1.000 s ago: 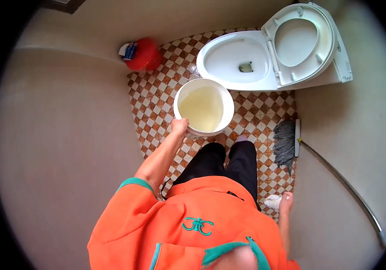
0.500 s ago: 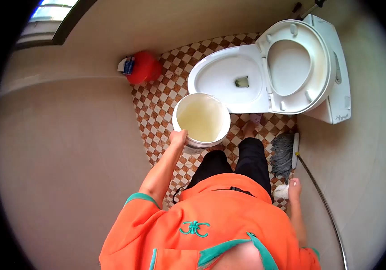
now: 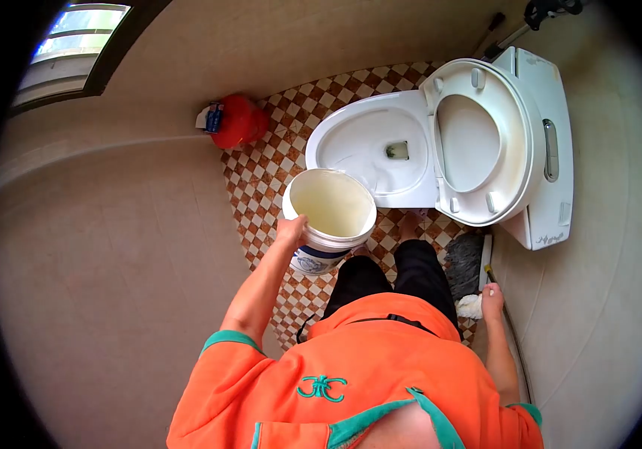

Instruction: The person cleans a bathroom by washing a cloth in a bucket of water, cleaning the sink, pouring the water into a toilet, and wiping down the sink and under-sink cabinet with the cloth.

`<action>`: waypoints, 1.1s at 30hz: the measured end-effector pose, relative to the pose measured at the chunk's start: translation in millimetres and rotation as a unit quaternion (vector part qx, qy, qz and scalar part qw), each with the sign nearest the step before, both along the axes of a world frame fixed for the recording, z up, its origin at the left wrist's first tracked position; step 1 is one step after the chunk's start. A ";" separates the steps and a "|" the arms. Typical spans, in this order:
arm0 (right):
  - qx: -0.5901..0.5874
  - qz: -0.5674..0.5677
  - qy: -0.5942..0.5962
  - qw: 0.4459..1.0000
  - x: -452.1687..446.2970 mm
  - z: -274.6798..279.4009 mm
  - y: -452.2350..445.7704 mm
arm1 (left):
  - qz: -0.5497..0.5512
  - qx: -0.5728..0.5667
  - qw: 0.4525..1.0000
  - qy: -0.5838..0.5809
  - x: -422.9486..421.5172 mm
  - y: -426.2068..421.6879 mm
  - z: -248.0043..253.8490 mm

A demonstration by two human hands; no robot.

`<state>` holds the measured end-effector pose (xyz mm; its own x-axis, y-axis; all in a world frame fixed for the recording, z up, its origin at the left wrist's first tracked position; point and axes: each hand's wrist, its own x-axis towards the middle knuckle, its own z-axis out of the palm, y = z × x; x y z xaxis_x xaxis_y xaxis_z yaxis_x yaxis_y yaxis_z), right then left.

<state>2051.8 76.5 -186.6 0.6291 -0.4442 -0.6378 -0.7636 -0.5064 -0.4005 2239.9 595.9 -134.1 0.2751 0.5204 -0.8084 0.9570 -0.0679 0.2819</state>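
Observation:
My left hand [image 3: 292,230] grips the near-left rim of a white plastic bucket [image 3: 319,261]. The bucket leans away from me, its mouth over the front side edge of the toilet bowl, and a blue printed label shows on its outside. Pale yellowish tones show inside; how much liquid it holds is unclear. In the white toilet bowl [image 3: 339,142], some clear water shows near the bucket's rim. Low at my right side, my right hand [image 3: 492,301] is closed on a crumpled white cloth [image 3: 470,306], beside the mop handle.
The toilet seat [image 3: 478,206] and lid are raised against the tank [image 3: 556,213]. A grey mop [image 3: 464,263] lies at the right wall. A red basin [image 3: 243,122] with a blue-and-white item [image 3: 211,117] is in the far left corner. Checkered tiles [image 3: 291,112] cover the floor.
My left hand has tilted the bucket further toward the toilet bowl, so more of its outside shows. The view has shifted, and my right hand stays closed on the cloth.

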 end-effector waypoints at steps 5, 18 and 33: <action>-0.017 0.027 -0.048 0.998 -1.8 -12.7 -10.0 | 0.000 -0.013 1.000 0.017 19.4 -11.1 17.4; -0.024 0.041 -0.040 0.998 8.8 -22.6 -21.8 | 0.030 -0.074 0.997 -0.011 47.2 -22.9 14.1; 0.020 0.018 0.010 1.000 32.1 3.1 -3.0 | 0.025 -0.100 0.994 -0.017 100.9 -54.3 2.2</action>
